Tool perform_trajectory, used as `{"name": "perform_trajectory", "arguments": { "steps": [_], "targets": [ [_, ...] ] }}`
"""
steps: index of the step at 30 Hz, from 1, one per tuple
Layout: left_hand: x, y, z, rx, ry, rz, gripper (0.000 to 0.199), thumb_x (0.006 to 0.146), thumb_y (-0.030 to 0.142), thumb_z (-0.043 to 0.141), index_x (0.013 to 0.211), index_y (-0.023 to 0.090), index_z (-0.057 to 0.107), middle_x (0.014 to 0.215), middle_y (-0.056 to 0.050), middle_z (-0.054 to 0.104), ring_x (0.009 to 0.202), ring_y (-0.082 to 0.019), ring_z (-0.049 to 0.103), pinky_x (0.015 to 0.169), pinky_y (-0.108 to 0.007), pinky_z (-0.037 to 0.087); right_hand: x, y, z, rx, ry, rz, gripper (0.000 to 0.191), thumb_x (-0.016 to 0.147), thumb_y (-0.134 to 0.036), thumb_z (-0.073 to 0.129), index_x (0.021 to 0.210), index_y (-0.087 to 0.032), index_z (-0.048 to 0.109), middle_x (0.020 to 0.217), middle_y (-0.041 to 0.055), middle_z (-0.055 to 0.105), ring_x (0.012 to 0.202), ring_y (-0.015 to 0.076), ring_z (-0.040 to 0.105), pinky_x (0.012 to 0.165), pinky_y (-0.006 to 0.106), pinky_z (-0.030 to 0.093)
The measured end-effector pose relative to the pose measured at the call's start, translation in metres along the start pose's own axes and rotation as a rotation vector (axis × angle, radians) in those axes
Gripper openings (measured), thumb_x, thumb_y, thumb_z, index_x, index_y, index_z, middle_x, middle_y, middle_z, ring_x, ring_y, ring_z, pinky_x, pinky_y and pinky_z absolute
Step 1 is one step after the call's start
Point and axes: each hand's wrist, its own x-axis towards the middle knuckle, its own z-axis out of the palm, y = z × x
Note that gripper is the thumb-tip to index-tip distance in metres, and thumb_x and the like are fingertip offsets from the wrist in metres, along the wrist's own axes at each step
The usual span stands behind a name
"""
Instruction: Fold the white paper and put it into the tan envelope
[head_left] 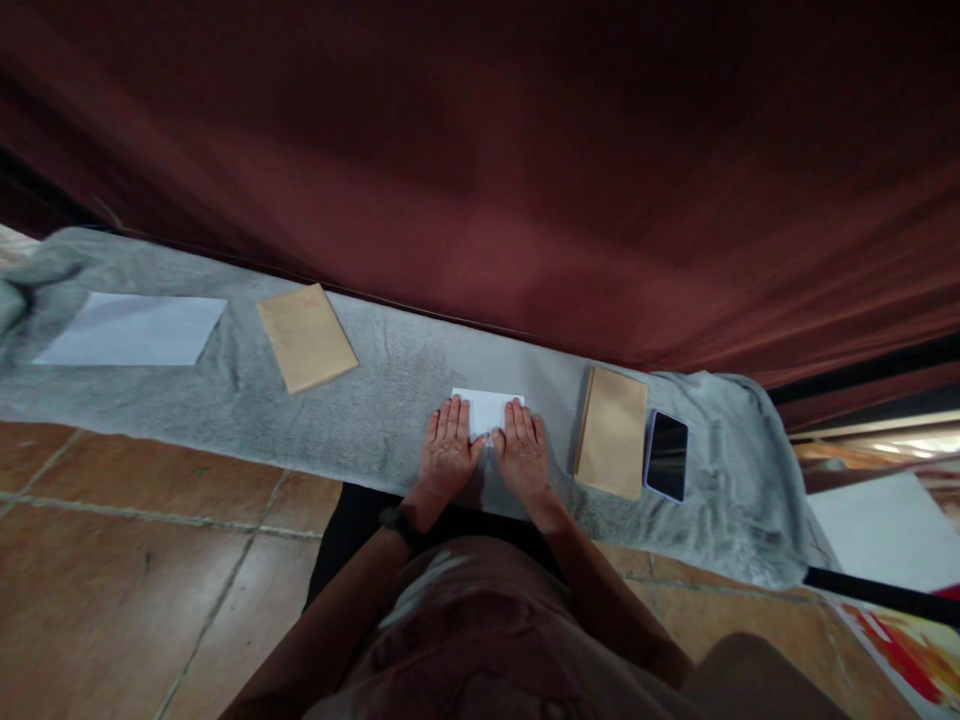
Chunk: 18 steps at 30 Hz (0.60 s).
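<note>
A small white paper (489, 408) lies on the grey cloth-covered surface in front of me. My left hand (448, 445) rests flat on its left side, fingers stretched forward and thumb pointing inward. On the paper's right side lies my right hand (523, 447), also flat with its fingers extended. The two thumbs are close together near the paper's lower edge. Both palms hide the outer parts of the paper.
The grey cloth (390, 365) bears a white sheet (139, 330) at far left, a tan envelope-like piece (307, 338), a stack of brown pieces (613, 432) and a phone (667, 456) at right. A dark red curtain (480, 200) hangs behind.
</note>
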Motion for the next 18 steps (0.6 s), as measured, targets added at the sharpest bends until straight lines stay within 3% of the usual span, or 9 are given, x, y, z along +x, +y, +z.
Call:
{"name": "perform_trajectory", "arguments": {
  "steps": [7, 13, 18],
  "targets": [
    [0.0, -0.002, -0.008, 0.029, -0.002, -0.04, 0.073, 0.108, 0.042, 0.041, 0.165, -0.001, 0.027, 0.169, -0.027, 0.032, 0.161, -0.036, 0.027, 0.132, -0.06, 0.02, -0.003, 0.01, -0.002, -0.017, 0.04, 0.033, 0.061, 0.111, -0.034, 0.038, 0.162, -0.001, 0.037, 0.167, 0.0236, 0.041, 0.154, 0.0329, 0.041, 0.127, 0.056, 0.032],
    [0.011, 0.005, -0.003, -0.017, -0.057, 0.216, 0.058, 0.109, 0.027, 0.033, 0.162, 0.005, 0.038, 0.17, -0.018, 0.037, 0.162, -0.029, 0.025, 0.134, -0.054, 0.021, -0.005, 0.012, -0.003, -0.005, 0.059, 0.017, 0.059, 0.111, -0.032, 0.035, 0.163, -0.004, 0.036, 0.166, 0.0234, 0.042, 0.153, 0.033, 0.043, 0.125, 0.059, 0.033],
    [0.025, 0.017, 0.009, -0.062, -0.096, 0.326, 0.059, 0.107, 0.024, 0.032, 0.163, 0.007, 0.037, 0.17, -0.017, 0.037, 0.162, -0.026, 0.026, 0.134, -0.052, 0.022, -0.004, 0.012, -0.005, -0.015, 0.022, 0.018, 0.058, 0.11, -0.027, 0.033, 0.163, -0.003, 0.037, 0.168, 0.0223, 0.04, 0.156, 0.0319, 0.039, 0.127, 0.058, 0.031]
  ]
}}
